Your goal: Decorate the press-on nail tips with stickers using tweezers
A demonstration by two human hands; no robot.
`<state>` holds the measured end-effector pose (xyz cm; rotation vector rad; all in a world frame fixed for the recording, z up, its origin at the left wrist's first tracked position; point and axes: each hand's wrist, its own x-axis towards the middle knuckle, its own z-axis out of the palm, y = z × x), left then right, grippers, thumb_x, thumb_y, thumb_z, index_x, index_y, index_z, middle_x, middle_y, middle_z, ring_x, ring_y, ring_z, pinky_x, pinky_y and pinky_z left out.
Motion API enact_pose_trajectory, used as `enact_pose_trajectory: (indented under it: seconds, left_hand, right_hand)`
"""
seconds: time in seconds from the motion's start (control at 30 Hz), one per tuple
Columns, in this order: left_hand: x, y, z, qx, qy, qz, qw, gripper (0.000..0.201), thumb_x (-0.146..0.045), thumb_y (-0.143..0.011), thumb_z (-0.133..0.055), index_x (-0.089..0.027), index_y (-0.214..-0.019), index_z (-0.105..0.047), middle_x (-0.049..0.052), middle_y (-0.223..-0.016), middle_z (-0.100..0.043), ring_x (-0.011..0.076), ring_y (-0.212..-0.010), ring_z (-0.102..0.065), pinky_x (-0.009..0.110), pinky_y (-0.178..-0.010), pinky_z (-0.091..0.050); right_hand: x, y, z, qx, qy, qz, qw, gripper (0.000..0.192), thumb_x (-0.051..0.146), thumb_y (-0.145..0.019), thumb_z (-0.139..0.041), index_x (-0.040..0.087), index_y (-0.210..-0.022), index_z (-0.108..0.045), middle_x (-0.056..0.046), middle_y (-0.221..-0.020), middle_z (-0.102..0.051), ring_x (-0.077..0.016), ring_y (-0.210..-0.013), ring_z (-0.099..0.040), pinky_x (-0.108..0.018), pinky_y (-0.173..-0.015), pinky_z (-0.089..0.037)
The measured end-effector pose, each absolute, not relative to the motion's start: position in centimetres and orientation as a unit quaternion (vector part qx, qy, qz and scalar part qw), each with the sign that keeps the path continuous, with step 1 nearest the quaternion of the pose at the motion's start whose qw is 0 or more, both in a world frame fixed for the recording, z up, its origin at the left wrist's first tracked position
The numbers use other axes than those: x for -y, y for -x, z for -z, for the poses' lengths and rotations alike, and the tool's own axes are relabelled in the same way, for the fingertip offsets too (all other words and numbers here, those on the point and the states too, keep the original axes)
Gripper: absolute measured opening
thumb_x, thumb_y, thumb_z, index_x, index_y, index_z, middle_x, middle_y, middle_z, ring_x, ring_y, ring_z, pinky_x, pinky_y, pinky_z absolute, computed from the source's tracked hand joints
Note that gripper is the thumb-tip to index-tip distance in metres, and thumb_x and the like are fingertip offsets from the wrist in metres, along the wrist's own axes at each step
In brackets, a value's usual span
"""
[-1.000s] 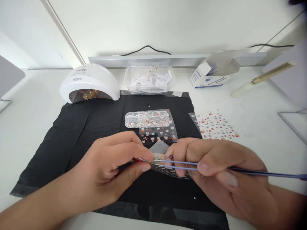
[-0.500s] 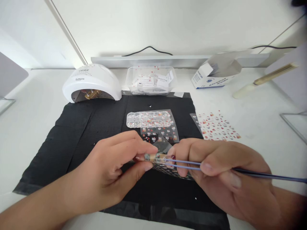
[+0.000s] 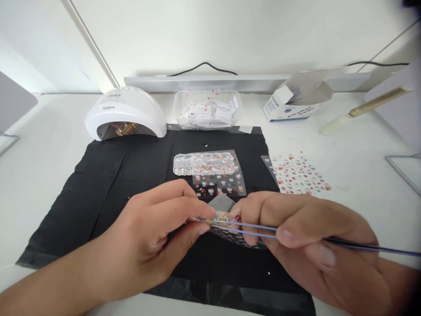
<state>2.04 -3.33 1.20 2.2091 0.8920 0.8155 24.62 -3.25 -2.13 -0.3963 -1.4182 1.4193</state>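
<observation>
1. The left hand (image 3: pixel 154 239) is closed in a pinch, thumb and forefinger pressed together on the near edge of a sticker sheet (image 3: pixel 226 230) held just above the black mat (image 3: pixel 108 184).
2. The right hand (image 3: pixel 305 237) is clamped on a pair of pale blue tweezers (image 3: pixel 253 230), thumb on top and fingers beneath; their long handle runs off toward the right edge of the view.
3. The tweezer tips meet the sticker sheet right beside the left fingertips (image 3: pixel 205 217), so the two hands almost touch in the middle of the view.
4. The held sheet is dark with small red and white figures; part of it is hidden by the right hand's fingers, and a grey corner of it sticks up between the hands.
5. Behind the hands, a clear rhinestone box (image 3: pixel 204 163) lies on the mat, overlapping a second sticker sheet (image 3: pixel 220 184).
6. A third sheet with red and orange stickers (image 3: pixel 301 174) lies on the white surface (image 3: pixel 355 166), right of the mat.
7. A white nail lamp (image 3: pixel 126 113) stands at the mat's far left corner, a clear tub of small packets (image 3: pixel 207 109) next to it, and an open white carton (image 3: pixel 296 103) farther right.
</observation>
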Motion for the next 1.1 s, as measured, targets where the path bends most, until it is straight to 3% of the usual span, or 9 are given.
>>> enact_pose_trajectory:
  seconds: [0.37,0.63,1.1]
  left_hand:
    - [3.21,-2.14,-1.11,-0.338,-0.830,-0.318,0.309,0.016,-0.001,-0.089,-0.059,-0.010,-0.099,-0.066,0.001,-0.081,-0.057,0.0048,-0.065,-0.051,0.015,-0.056,-0.043]
    - [3.31,-1.95,-1.12,-0.336,-0.830,-0.313,0.316,0.017,-0.001,-0.089,-0.058,-0.011,-0.101,-0.066,0.000,-0.082,-0.057,0.0041,-0.064,-0.051,0.014,-0.055,-0.043]
    - [3.44,-2.08,-1.15,-0.342,-0.823,-0.319,0.322,0.017,-0.002,-0.089,-0.059,-0.012,-0.100,-0.066,0.001,-0.084,-0.059,0.0046,-0.065,-0.054,0.014,-0.056,-0.045]
  right_hand:
    - [3.30,-24.26,1.46,0.595,0.192,-0.560,0.544,0.018,0.029,-0.092,-0.063,0.026,-0.096,-0.080,-0.002,-0.057,-0.057,-0.0197,-0.059,-0.060,-0.042,-0.060,-0.059]
    - [3.28,-24.19,1.58,0.590,0.181,-0.550,0.563,0.020,0.028,-0.091,-0.064,0.022,-0.098,-0.081,-0.004,-0.057,-0.060,-0.0208,-0.058,-0.061,-0.044,-0.059,-0.059]
    - [3.43,-24.48,1.92,0.617,0.189,-0.528,0.552,0.021,0.030,-0.094,-0.060,0.027,-0.103,-0.078,-0.002,-0.060,-0.059,-0.0202,-0.060,-0.063,-0.043,-0.061,-0.059]
